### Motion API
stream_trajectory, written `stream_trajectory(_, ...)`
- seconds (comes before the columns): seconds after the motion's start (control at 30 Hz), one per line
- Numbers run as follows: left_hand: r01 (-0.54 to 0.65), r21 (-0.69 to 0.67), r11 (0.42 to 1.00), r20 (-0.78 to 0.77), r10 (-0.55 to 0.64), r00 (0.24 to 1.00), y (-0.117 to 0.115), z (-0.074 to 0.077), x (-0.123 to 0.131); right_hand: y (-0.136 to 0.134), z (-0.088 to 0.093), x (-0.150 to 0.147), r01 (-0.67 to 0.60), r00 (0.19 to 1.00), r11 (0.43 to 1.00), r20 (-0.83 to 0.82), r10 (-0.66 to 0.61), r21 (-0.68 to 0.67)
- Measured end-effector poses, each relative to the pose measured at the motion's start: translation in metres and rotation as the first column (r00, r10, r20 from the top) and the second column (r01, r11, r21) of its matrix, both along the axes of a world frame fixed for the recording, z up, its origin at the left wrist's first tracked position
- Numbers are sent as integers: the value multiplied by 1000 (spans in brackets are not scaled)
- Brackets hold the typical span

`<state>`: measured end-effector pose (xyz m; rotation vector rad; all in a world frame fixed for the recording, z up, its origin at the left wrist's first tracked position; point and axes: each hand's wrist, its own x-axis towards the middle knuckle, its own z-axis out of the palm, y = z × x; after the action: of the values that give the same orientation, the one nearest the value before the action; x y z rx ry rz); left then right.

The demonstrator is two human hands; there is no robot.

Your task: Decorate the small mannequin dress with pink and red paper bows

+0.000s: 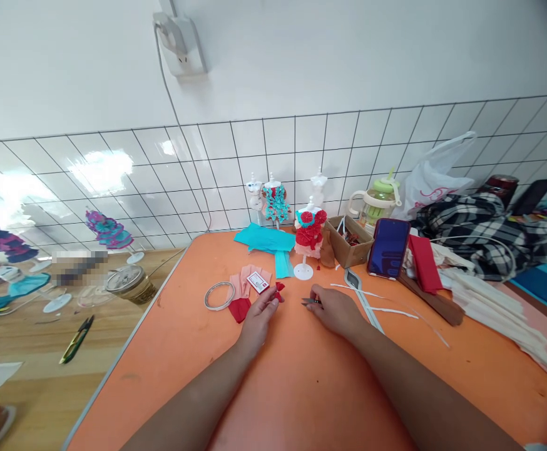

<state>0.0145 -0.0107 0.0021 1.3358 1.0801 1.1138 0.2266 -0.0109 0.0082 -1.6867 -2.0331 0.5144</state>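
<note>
My left hand rests on the orange table, its fingertips pinched on a small red crepe-paper piece. My right hand is closed on a small metal tool, probably tweezers or snips, whose tip points left toward the red piece. Just beyond stands a small white mannequin dressed in red and pink paper with a teal collar. Pink and red paper sheets, a small white card and a ring of tape lie to the left of my left hand.
Teal paper, more dressed mannequins, a cardboard box, a phone, a bottle, a plastic bag, plaid cloth and white strips crowd the back and right. A wooden table at left holds a jar and snips.
</note>
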Motion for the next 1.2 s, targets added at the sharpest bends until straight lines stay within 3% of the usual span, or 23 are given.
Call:
stream_trajectory(0.1,-15,60,998,-133,23,991,3,-7,-2,3,-2,4,-17,998,992,64,9,126)
stream_trajectory(0.17,7,115,993,-251,22,968,3,-8,-1,1,-1,-5,3,998,983,-68,10,184)
stream_trajectory(0.23,54,151,987,-340,0,941,0,-6,0,-1,0,-17,11,957,993,-291,23,114)
stream_trajectory(0.33,112,190,975,-398,-28,917,-5,-1,5,-3,-3,-30,-48,832,996,-555,-5,-81)
stream_trajectory(0.67,37,111,993,-334,2,943,-5,0,5,-7,-5,-37,-200,566,923,-807,-167,-330)
stream_trajectory(0.87,66,61,996,-316,-44,948,-3,9,3,-5,-4,-32,-210,605,897,-772,-194,-390)
stream_trajectory(1.03,201,-73,977,-260,-213,942,1,16,-1,-5,0,-21,-264,680,846,-712,-178,-463)
stream_trajectory(1.2,144,-73,987,-209,-156,965,0,7,4,-9,-1,-29,-284,674,839,-719,-170,-464)
